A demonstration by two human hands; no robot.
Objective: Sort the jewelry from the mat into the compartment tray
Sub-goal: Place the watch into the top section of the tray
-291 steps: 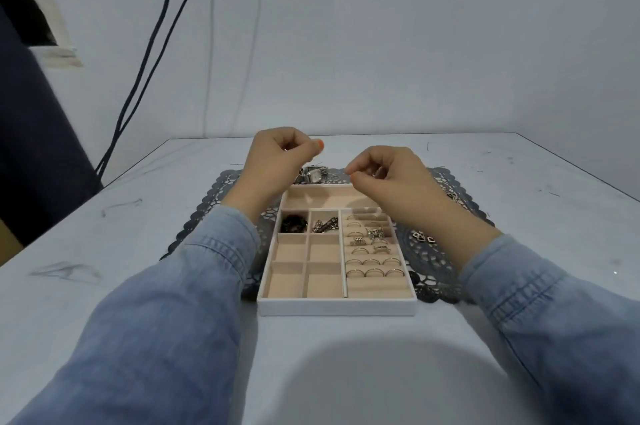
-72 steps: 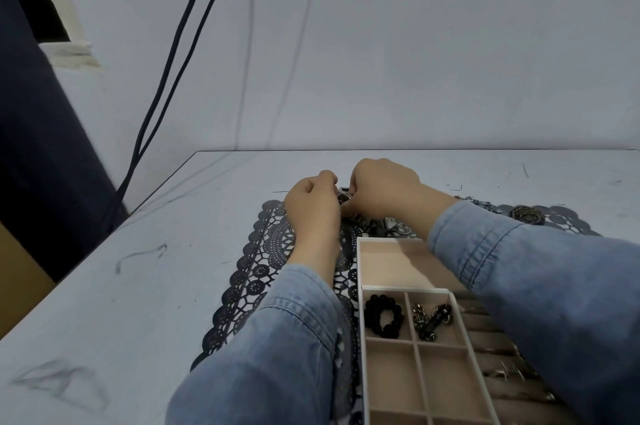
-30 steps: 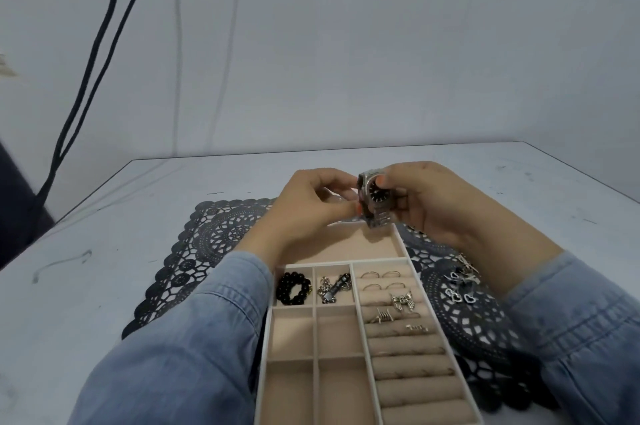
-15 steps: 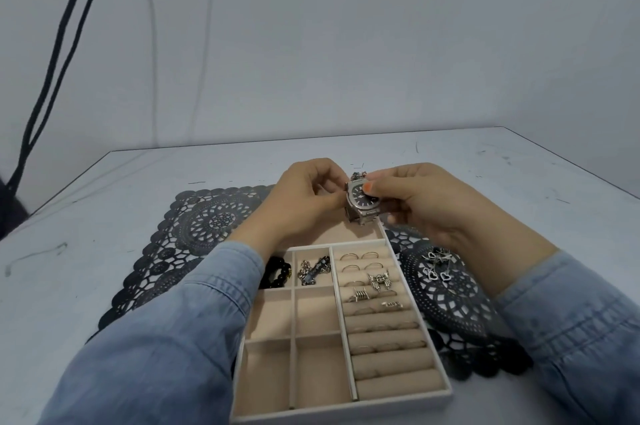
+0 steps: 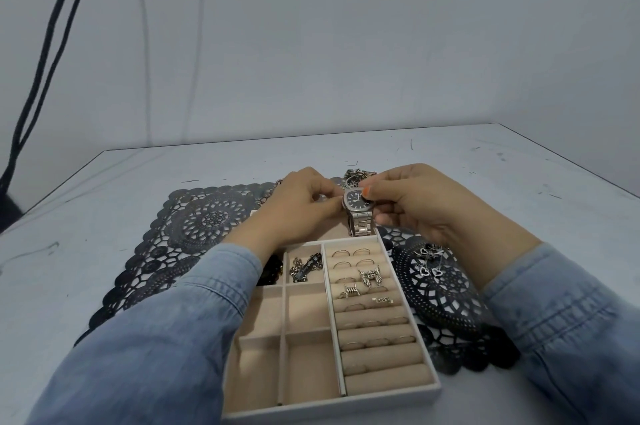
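Head view, left hand (image 5: 298,209) and right hand (image 5: 415,202) both pinching a watch (image 5: 359,208) over the tray's (image 5: 346,405) far end, lace mat (image 5: 194,234) beneath, bare table (image 5: 104,216) all round.

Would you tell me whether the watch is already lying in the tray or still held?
Held. Both hands, left and right, grip the watch upright above the tray's far compartment, with its band hanging down to the rim.

left sleeve (image 5: 194,320) hides black bracelet (image 5: 270,272), perhaps partly
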